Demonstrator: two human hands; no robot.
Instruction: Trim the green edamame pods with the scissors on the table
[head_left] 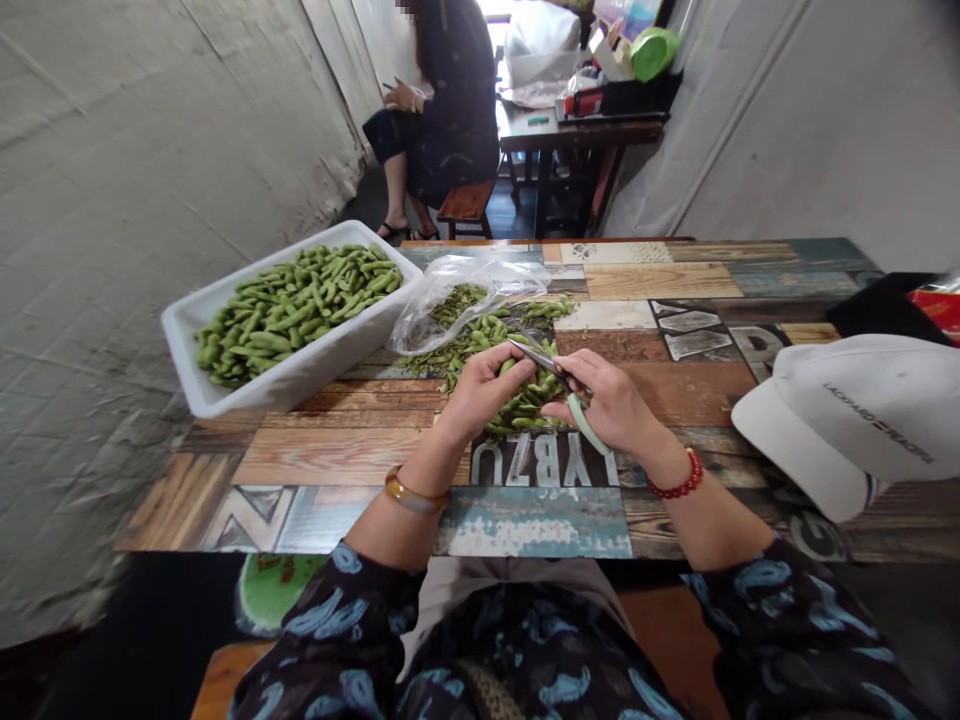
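Scissors, clamped in right hand, are slanting above pod pile toward left hand, its hold unclear.

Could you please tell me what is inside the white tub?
Green pods lie heaped in the white tub. Only the upper ones show; they cover its floor, so anything beneath them cannot be seen.

1 white cap partly beyond right edge
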